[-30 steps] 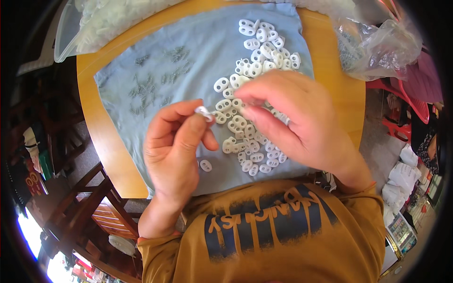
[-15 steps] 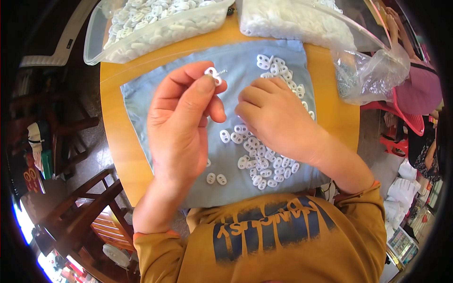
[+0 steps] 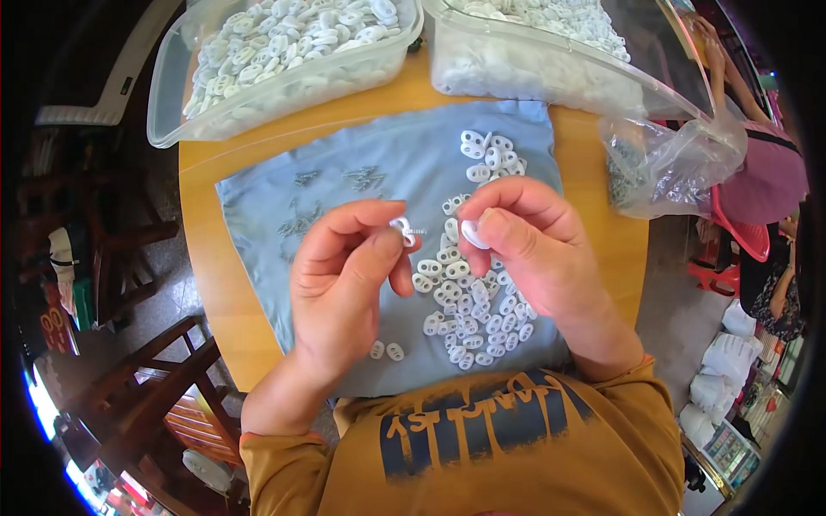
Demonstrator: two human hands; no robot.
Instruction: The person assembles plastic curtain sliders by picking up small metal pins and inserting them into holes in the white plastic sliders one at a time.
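Note:
Between the thumb and fingers of my left hand (image 3: 340,279) is a white two-hole cord lock piece (image 3: 402,227), with a small metal spring (image 3: 418,231) poking out of it to the right. My right hand (image 3: 546,249) pinches a second white piece (image 3: 474,235), a short gap away from the spring. Beneath and beside my right hand, a pile of white two-hole oval pieces (image 3: 469,322) spreads over a blue cloth (image 3: 258,202). Small loose springs (image 3: 366,179) lie in clusters on the cloth beyond my left hand. Two white pieces (image 3: 395,352) rest apart near my left wrist.
Two clear plastic bins, one at the back left (image 3: 162,116) and one at the back right (image 3: 542,82), hold many white pieces. A clear bag (image 3: 667,168) of metal bits sits on the table's (image 3: 202,193) right edge. Another person's arm (image 3: 731,69) shows at far right.
My right hand has come up from the pile with a white piece and turned toward my left hand. The left hand has dropped lower, still gripping its piece and spring.

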